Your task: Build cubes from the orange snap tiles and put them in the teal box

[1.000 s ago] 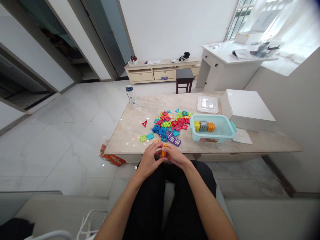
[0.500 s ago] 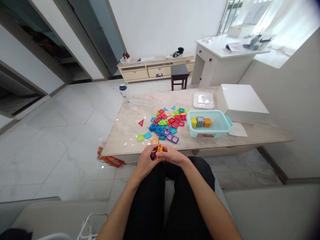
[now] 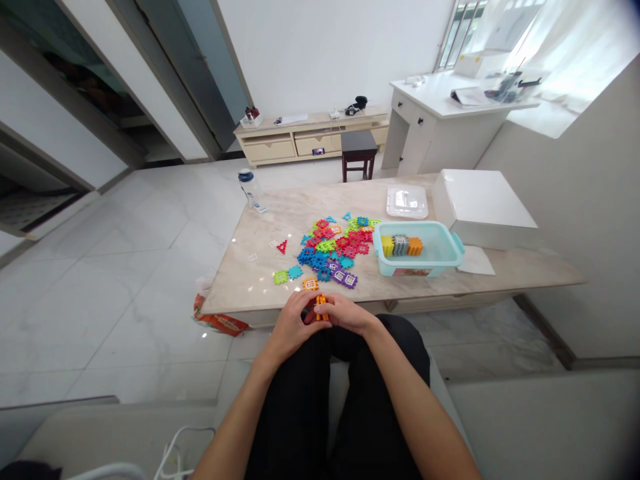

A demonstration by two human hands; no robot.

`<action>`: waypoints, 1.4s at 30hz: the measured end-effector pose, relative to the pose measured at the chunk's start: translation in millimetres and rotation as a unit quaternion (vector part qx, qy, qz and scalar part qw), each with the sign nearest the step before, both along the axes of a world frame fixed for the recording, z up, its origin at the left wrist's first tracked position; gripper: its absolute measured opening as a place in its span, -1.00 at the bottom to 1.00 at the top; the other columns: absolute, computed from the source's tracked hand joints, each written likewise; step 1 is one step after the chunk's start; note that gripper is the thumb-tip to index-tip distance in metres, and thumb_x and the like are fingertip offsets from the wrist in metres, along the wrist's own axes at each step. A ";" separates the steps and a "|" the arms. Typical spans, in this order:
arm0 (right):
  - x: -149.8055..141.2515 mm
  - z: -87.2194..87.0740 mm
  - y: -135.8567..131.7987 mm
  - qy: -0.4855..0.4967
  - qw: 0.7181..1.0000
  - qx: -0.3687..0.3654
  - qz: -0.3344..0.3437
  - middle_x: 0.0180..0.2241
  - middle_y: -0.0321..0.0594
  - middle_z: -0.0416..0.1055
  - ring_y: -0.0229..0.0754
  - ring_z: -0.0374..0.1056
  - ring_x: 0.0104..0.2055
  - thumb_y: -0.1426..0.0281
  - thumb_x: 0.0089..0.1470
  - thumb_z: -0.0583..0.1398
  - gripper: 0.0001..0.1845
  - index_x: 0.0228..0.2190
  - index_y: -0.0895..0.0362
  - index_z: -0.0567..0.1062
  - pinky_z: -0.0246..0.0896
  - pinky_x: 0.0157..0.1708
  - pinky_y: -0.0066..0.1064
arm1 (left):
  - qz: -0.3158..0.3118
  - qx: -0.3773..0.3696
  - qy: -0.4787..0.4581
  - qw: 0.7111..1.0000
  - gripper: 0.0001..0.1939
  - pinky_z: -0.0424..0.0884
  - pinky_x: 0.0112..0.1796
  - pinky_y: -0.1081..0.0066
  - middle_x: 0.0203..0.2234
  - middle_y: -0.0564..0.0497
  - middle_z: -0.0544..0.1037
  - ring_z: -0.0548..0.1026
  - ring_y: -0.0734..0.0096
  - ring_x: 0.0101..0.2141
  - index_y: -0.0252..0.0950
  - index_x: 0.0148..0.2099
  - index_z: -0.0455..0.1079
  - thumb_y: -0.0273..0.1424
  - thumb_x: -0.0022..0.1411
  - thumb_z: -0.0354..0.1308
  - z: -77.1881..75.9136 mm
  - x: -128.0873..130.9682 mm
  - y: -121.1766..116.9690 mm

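Tub (image 3: pixel 419 268) pale aqua; stool (image 3: pixel 359 141) dark

Lit brightly, mainly by daylight thru window (image 3: pixel 463 35) at upper R; overexposed at curtain (image 3: pixel 580 57). Dotted w/ small glare spots on table (image 3: pixel 235 283) and floor (image 3: pixel 145 267). Dim inside L doorway (image 3: pixel 95 83). Stretched toward edges; darkened at R corners; soft in fine detail.

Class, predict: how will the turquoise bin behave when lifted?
The bin is probably stiff, since its walls stand unsupported. It looks thin-walled and mostly unfilled, so likely light for its size. The yellow, grey and orange stacks sit leftward, so that end may dip.
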State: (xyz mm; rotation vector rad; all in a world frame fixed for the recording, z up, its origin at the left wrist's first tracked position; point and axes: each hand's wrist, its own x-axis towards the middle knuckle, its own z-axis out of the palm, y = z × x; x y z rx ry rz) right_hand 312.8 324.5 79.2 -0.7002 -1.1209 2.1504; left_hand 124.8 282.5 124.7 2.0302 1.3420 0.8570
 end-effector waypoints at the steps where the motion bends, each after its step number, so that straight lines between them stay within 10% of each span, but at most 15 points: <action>1: -1.3 0.6 -0.5 0.007 1.000 -0.016 0.007 -0.26 -0.19 0.64 -0.16 0.52 -0.26 0.14 0.03 0.48 -0.54 -0.09 0.11 0.63 0.42 -0.31 -0.42 | 0.010 0.004 0.000 1.000 -0.46 0.49 0.19 0.05 0.05 -0.10 0.65 0.57 0.06 0.10 -0.14 0.19 0.54 -0.17 0.22 0.52 -0.7 0.7 -0.6; 8: -5.1 2.7 -1.8 0.040 0.997 -0.043 0.059 -0.25 -0.20 0.62 -0.23 0.50 -0.36 0.09 0.06 0.49 -0.47 -0.05 0.16 0.61 0.52 -0.28 -0.36 | 0.085 0.010 0.002 0.996 -0.54 0.56 0.05 0.11 -0.05 -0.11 0.67 0.61 0.09 -0.04 -0.20 0.07 0.58 -0.12 0.22 0.51 -3.9 1.6 -4.6; 19: -5.9 -11.3 1.3 0.020 0.998 -0.061 0.006 -0.31 -0.21 0.58 -0.19 0.46 -0.32 0.21 0.05 0.41 -0.70 -0.24 0.14 0.59 0.32 -0.37 -0.45 | 0.038 0.000 0.008 0.999 -0.30 0.46 0.27 0.08 0.22 -0.10 0.60 0.56 0.08 0.22 -0.08 0.38 0.41 -0.32 0.24 0.49 -12.3 6.6 -5.0; 30: 3.2 -8.1 -5.4 0.032 0.993 -0.114 0.017 -0.27 -0.15 0.66 -0.18 0.52 -0.34 0.16 -0.04 0.45 -0.56 -0.18 0.17 0.62 0.42 -0.31 -0.41 | 0.047 -0.011 -0.033 0.998 -0.33 0.49 0.25 0.03 0.15 -0.15 0.65 0.61 0.03 0.15 -0.16 0.29 0.51 -0.39 0.14 0.54 -11.4 16.0 -11.0; 42: -19.2 40.3 -75.7 0.002 0.990 -0.105 0.098 -0.17 -0.05 0.67 -0.13 0.59 -0.24 0.23 0.11 0.38 -0.55 -0.02 0.22 0.59 0.52 -0.29 -0.38 | 0.031 -0.047 -0.119 0.991 -0.33 0.54 0.19 0.11 0.09 -0.10 0.68 0.65 0.07 0.09 -0.17 0.26 0.57 -0.36 0.09 0.57 23.4 -19.7 -90.2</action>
